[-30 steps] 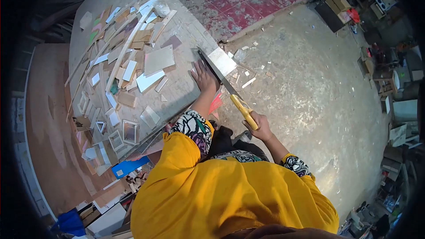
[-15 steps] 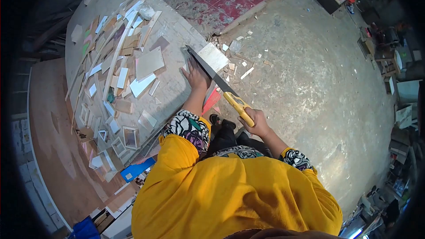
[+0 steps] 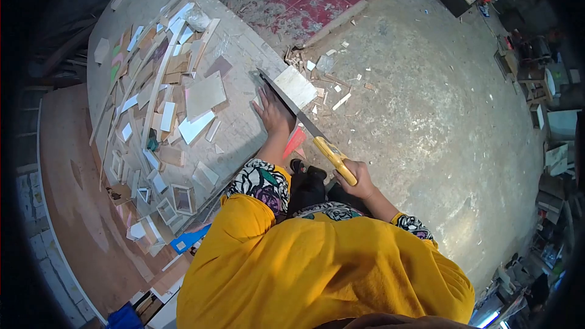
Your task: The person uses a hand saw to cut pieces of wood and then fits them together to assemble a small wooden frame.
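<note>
My right hand is wrapped round the yellow handle of a hand saw. The long dark blade slants up and left from the handle, across the edge of the worktable. Along the blade's right side lies a pale square board, jutting past the table edge. My left hand rests on the near side of the blade with fingers spread, close beside the steel. What lies directly under its palm is hidden.
Wood offcuts, thin strips and small frames cover the left part of the table. A red piece is near my left wrist. Scraps litter the concrete floor. A blue object sits by the table's near edge.
My right hand has drawn the saw slightly back toward my body, down and right. The left hand stays beside the blade, and the view has shifted a little.
</note>
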`<state>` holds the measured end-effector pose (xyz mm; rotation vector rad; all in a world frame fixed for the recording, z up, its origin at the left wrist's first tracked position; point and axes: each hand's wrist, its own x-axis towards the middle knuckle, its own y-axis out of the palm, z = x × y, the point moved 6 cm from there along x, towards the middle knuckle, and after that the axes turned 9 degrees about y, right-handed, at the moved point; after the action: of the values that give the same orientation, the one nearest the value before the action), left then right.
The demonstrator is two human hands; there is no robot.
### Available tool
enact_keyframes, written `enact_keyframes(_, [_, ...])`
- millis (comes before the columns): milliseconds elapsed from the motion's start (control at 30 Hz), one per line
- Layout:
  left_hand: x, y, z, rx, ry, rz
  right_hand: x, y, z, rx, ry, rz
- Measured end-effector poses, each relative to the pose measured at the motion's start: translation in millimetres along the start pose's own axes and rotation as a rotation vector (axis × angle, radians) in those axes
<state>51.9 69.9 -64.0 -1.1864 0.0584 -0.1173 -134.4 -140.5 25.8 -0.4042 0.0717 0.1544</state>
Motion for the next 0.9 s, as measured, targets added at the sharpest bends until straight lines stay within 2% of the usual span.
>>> enact_keyframes(67, [-2,-16,2,-0.281,0.001,0.084,-2,2,1,0.005,-0.015,-0.005])
enact_keyframes(200, [-4,-26,1,-0.308,-0.012,0.051,-2,1,10,0.011,-0.056,-0.048])
enact_keyframes(333, [-4,-32,2,-0.31,-0.013,0.078,-2,1,2,0.024,0.03,-0.02])
enact_keyframes(500, [-2,-22,3,-0.411,-0.01,0.1,-2,3,8,-0.013,-0.047,-0.066])
enact_keyframes(567, [0,0,1,-0.207,0.007,-0.043,-3,2,7,-0.006,-0.033,-0.071])
enact_keyframes(600, [-1,-11,1,-0.205,0.013,-0.04,-2,2,6,-0.011,-0.01,-0.059])
enact_keyframes(667, [-3,-34,2,-0.374,-0.009,0.147,-3,1,8,-0.013,0.015,-0.051])
enact_keyframes(900, [1,-23,2,-0.359,-0.005,0.075,7,0,16,0.064,0.026,-0.048])
